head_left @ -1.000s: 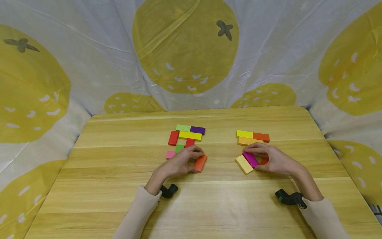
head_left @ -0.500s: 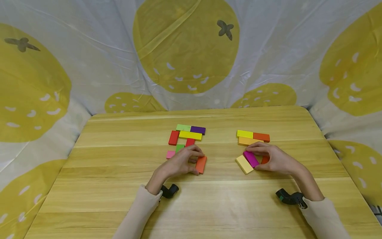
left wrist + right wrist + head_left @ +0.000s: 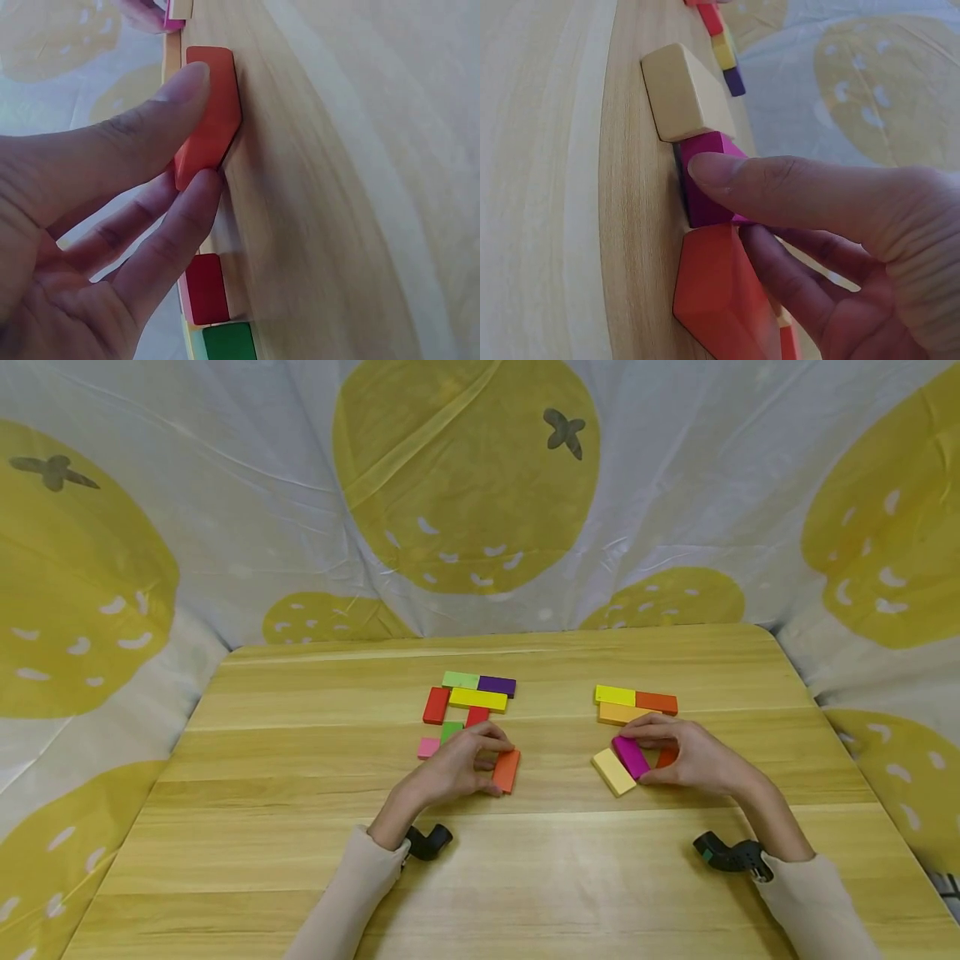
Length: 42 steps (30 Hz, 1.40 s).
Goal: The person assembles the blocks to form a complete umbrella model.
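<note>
Thumb and fingers of my left hand [image 3: 457,764] pinch an orange block [image 3: 506,772] at its two ends; the left wrist view shows the thumb on the block [image 3: 214,112]. A red block [image 3: 477,717] and a green block [image 3: 452,731] lie just beyond that hand, partly covered by it. With thumb and fingertips, my right hand [image 3: 697,758] grips a magenta block [image 3: 631,757]. A cream block [image 3: 613,772] lies slanted against its left side. On its other side is an orange-red block [image 3: 724,281], mostly hidden under the hand in the head view.
Farther back on the wooden table [image 3: 555,877] lie light green, purple [image 3: 497,686], long yellow [image 3: 478,700] and red blocks [image 3: 436,705], with a pink block [image 3: 428,747] nearer. Behind the right hand are yellow [image 3: 615,696], orange-red [image 3: 656,702] and light orange blocks [image 3: 626,713]. A patterned cloth surrounds the table.
The orange block in my left hand has turned slightly, its near end swinging right. The magenta block in my right hand has shifted very slightly away from me.
</note>
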Motion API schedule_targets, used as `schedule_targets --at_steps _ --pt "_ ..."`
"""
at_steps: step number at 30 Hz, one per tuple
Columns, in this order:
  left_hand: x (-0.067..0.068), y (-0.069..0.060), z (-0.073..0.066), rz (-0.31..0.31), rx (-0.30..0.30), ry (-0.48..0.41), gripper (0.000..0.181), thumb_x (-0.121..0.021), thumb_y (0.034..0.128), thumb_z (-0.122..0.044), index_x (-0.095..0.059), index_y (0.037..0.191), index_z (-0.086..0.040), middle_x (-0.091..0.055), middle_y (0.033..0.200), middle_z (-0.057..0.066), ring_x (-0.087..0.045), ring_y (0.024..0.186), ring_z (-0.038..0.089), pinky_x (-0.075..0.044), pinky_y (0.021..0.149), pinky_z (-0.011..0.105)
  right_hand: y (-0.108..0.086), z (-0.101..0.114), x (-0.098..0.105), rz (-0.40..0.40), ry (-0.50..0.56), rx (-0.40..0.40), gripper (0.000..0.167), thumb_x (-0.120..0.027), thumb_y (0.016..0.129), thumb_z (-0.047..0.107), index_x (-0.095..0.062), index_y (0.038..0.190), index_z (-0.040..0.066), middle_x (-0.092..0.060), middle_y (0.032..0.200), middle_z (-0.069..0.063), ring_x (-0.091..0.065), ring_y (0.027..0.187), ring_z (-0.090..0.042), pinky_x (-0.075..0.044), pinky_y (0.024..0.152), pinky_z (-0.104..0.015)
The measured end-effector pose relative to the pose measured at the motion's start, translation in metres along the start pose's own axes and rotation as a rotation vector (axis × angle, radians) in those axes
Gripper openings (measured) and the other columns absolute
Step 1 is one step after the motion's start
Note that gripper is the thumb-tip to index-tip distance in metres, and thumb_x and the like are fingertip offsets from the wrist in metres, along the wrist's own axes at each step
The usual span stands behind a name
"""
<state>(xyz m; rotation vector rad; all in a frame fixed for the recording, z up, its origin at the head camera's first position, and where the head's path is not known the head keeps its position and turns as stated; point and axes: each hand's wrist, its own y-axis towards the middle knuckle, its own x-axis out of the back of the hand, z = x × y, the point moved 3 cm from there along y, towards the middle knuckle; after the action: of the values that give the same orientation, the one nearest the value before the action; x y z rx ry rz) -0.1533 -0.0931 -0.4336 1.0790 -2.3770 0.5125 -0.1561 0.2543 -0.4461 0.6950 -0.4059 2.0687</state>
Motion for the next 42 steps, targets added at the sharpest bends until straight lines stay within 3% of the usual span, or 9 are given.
schedule_targets --at_steps 10,17,24,27,32,42 --pt "-0.002 0.004 -0.005 -0.072 -0.04 0.097 0.058 -0.087 0.0804 -0.002 -0.065 0.134 0.007 -0.059 0.129 0.014 -0.066 0.119 0.029 -0.058 0.099 0.036 0.001 -0.003 0.0 -0.04 0.044 -0.064 0.06 -0.088 0.079 0.005 -0.064 0.134 0.003 -0.062 0.138 -0.018 -0.066 0.123 -0.041 -0.06 0.094 -0.031" --pt "0.0 0.014 -0.01 -0.153 -0.046 0.164 0.058 -0.088 0.0799 -0.006 -0.067 0.133 0.005 -0.06 0.133 0.014 -0.061 0.122 0.03 -0.056 0.104 0.04 0.001 0.002 0.003 -0.102 -0.046 -0.071 0.059 -0.092 0.077 0.013 -0.068 0.131 0.006 -0.062 0.136 -0.015 -0.068 0.119 -0.038 -0.061 0.088 -0.031" --pt "0.0 0.031 -0.013 -0.173 -0.045 0.175 0.058 -0.09 0.0791 -0.007 -0.068 0.132 0.003 -0.061 0.132 0.013 -0.059 0.123 0.03 -0.055 0.105 0.04 0.004 0.018 0.0 -0.124 -0.116 -0.045 0.056 -0.093 0.077 0.023 -0.073 0.128 0.01 -0.065 0.131 -0.009 -0.062 0.114 -0.03 -0.055 0.076 -0.026" --pt "0.001 0.039 -0.015 -0.184 -0.038 0.163 0.058 -0.09 0.0788 -0.006 -0.068 0.132 0.004 -0.061 0.131 0.013 -0.059 0.123 0.03 -0.055 0.104 0.04 0.008 0.026 -0.006 -0.105 -0.115 -0.021 0.056 -0.093 0.078 0.024 -0.073 0.129 0.012 -0.066 0.13 -0.006 -0.059 0.113 -0.027 -0.054 0.079 -0.027" --pt "0.003 0.051 -0.017 -0.195 -0.035 0.178 0.058 -0.09 0.0788 -0.007 -0.068 0.132 0.004 -0.062 0.13 0.014 -0.06 0.123 0.03 -0.053 0.108 0.041 0.017 0.034 -0.024 -0.074 -0.134 -0.004 0.056 -0.094 0.077 0.025 -0.074 0.128 0.016 -0.067 0.128 0.001 -0.06 0.123 -0.023 -0.053 0.102 -0.042" --pt "0.001 0.072 -0.014 -0.174 0.007 0.127 0.058 -0.086 0.0821 -0.004 -0.064 0.135 0.006 -0.059 0.131 0.015 -0.06 0.121 0.03 -0.058 0.1 0.036 0.033 0.055 -0.055 -0.123 -0.155 0.033 0.054 -0.095 0.074 0.018 -0.075 0.124 0.01 -0.068 0.127 -0.003 -0.065 0.116 -0.024 -0.057 0.093 -0.04"
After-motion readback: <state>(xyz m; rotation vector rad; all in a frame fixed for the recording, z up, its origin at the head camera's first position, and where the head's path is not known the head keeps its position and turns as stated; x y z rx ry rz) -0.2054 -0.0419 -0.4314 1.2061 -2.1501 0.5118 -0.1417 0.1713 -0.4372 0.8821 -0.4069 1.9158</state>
